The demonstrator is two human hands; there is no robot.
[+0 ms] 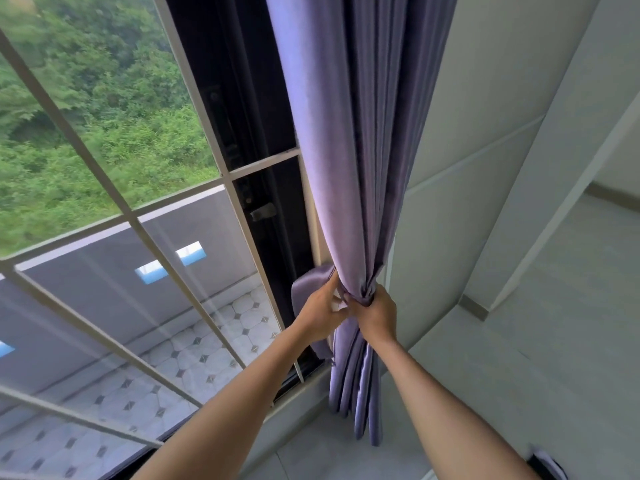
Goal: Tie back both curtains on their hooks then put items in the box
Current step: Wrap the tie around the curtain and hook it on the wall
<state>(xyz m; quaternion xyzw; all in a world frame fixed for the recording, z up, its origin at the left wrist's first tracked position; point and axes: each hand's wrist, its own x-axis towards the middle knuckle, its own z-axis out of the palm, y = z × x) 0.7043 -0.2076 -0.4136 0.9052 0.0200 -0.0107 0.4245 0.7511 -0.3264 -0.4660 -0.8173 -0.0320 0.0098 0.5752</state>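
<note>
A purple curtain (360,133) hangs at the right side of the window, gathered into a tight bunch at waist height. My right hand (377,313) grips the bunch from the right. My left hand (320,311) pinches a matching purple tie-back band (306,284) that loops out to the left of the bunch. The two hands touch at the gather. No hook shows; the hands and fabric cover that spot. Below the hands the curtain's folds hang down to the floor. No box is in view.
A large window (114,209) with pale bars fills the left, with a dark sliding frame (256,188) beside the curtain. A white wall (485,168) rises on the right above pale floor tiles. A dark and purple object (549,464) lies at the bottom right.
</note>
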